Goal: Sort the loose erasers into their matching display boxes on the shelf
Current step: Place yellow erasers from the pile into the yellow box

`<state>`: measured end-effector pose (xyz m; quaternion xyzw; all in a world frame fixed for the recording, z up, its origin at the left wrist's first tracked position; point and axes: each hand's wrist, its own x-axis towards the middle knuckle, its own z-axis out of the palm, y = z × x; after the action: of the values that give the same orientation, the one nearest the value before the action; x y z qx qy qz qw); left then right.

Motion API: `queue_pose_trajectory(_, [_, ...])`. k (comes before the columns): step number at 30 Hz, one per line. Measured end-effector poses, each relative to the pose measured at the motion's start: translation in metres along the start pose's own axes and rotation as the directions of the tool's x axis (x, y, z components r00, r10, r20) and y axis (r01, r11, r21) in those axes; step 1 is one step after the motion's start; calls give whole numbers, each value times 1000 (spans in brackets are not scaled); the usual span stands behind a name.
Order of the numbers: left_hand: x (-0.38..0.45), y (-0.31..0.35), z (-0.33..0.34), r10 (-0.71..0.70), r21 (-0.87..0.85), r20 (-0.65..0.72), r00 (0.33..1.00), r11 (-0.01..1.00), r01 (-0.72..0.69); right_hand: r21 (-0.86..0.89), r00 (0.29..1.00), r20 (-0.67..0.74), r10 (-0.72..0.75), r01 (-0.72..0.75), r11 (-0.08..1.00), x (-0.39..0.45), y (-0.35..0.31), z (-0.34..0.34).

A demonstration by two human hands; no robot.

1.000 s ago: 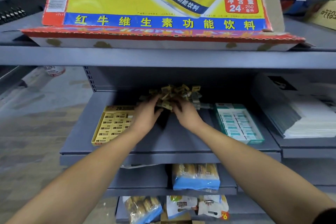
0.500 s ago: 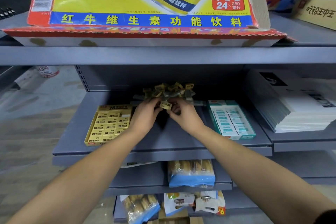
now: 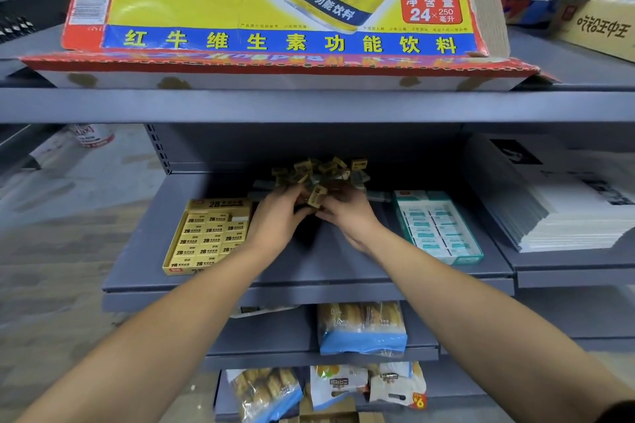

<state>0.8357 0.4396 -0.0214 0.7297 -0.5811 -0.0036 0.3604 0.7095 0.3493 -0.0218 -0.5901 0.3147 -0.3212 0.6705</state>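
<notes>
Both hands picking at the eraser pile at the back of the shelf.

The left hand [image 3: 278, 216] and right hand [image 3: 347, 216] meet at the loose erasers [image 3: 323, 175], fingers curled; a yellow eraser [image 3: 315, 197] stands between them, apparently pinched, though shadow hides which fingers hold it. The yellow display box [image 3: 206, 237] sits left and the teal display box [image 3: 439, 227] right, flanking the pile for short reaches.

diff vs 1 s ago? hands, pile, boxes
Little changed. Both hands stay at the front of the loose eraser pile; left hand and right hand now pinch one yellow eraser between them, lifted slightly. Yellow box and teal box unmoved.
</notes>
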Motion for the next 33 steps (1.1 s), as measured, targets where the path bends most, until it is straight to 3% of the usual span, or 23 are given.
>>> queue_pose_trajectory(2, [0, -1, 1, 6, 15, 4, 1000, 1000, -6, 6, 1000, -26, -8, 8, 1000, 1, -2, -1])
queue_pose_trajectory(6, [0, -4, -1, 3, 47, -12, 1000, 999, -3, -424, 962, -2, -272, 245, 872, 2, -3, -9])
queue_pose_trajectory(10, [-1, -4, -6, 50, 54, -8, 999, 997, -49, -520, 916, 60, -397, 368, 771, -1, -4, -5])
queue_pose_trajectory(12, [-3, -6, -8, 30, 60, -26, 999, 998, -29, -626, 847, 169, -504, 487, 609, -1, -4, -4])
queue_pose_trajectory(15, [-7, -12, -16, 10, 52, -48, 999, 999, -7, -717, 683, 424, -594, 654, 241, 5, 5, 0])
queue_pose_trajectory(17, [-10, -18, -23, 5, 52, -53, 999, 999, -3, -726, 636, 476, -607, 674, 137, 7, 8, 7])
queue_pose_trajectory(20, [-14, -31, -31, 0, 56, -63, 998, 998, 4, -707, 608, 503, -615, 698, 112, 11, 9, 22])
queue_pose_trajectory(23, [-20, -44, -44, -51, 82, -78, 996, 995, 57, -662, 593, 514, -620, 734, 153, 15, 10, 43])
queue_pose_trajectory(29, [-39, -74, -77, -162, 117, -126, 979, 977, 177, -655, 683, 495, -537, 699, 285, 25, 20, 80])
queue_pose_trajectory(33, [-53, -92, -92, -282, 129, -168, 944, 944, 305, -688, 726, 535, -432, 671, 276, 34, 27, 95])
